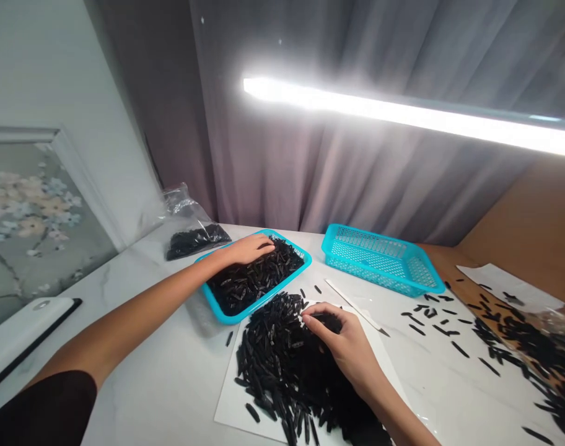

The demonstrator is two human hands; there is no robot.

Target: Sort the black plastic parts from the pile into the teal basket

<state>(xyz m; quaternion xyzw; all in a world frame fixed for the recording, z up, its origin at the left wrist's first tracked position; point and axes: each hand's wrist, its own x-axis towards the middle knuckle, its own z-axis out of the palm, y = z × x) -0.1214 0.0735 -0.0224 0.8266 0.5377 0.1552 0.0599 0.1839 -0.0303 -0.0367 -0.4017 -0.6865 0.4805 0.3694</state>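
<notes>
My left hand (249, 248) reaches forward and lies palm down on the small black plastic pieces filling a turquoise tray (220, 308); its fingers are stretched over them. My right hand (345, 344) rests on a big pile of the same black pieces (282, 359) heaped on a white sheet (229, 396), with thumb and forefinger pinched on one black piece.
An empty turquoise basket (385, 260) stands at the back right. A clear bag of black pieces (194, 232) lies at the back left. More loose black pieces (533, 347) spread over the right side. A white-and-black flat object (26, 328) sits at the left edge. Grey curtain behind.
</notes>
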